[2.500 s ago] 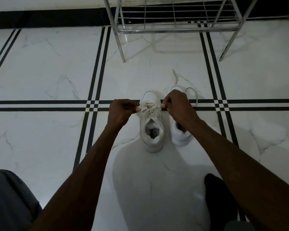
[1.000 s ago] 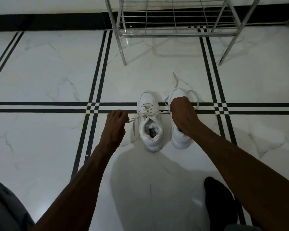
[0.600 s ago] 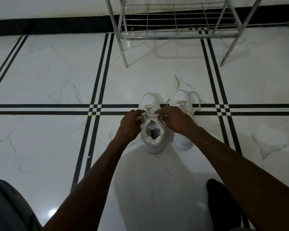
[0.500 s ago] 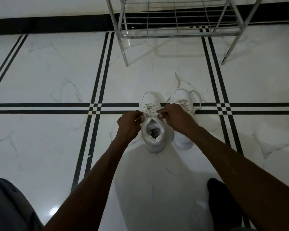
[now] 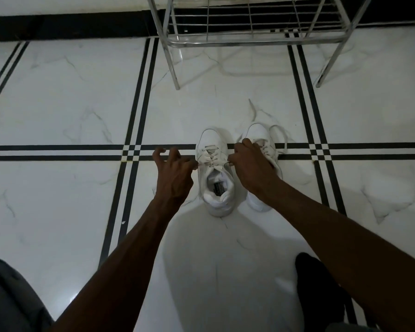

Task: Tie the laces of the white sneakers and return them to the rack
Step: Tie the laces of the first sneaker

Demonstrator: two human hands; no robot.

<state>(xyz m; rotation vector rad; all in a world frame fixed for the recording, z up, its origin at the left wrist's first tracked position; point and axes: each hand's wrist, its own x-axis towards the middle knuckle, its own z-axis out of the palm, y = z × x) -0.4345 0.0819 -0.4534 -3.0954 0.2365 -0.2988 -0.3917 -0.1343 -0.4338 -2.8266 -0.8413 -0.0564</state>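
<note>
Your L hand (image 5: 175,173) & R hand (image 5: 252,164) each pinch a lace end of the left sneaker (image 5: 215,171), fingers curled, pulling outward to cinch the knot; both shoes on floor (image 5: 58,104) near rack (image 5: 249,37).

White sneakers (image 5: 216,173) stand on white marble floor (image 5: 58,104) crossed by paired black stripes, near a silver rack (image 5: 249,32).

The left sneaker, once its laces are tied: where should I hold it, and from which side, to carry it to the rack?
Grip the padded heel collar of the left sneaker, coming from above on the near side. The heel points toward the person and the opening faces up, so fingers can probably hook inside the rim, thumb outside, without touching the laces now pinched by the left hand and right hand.
</note>
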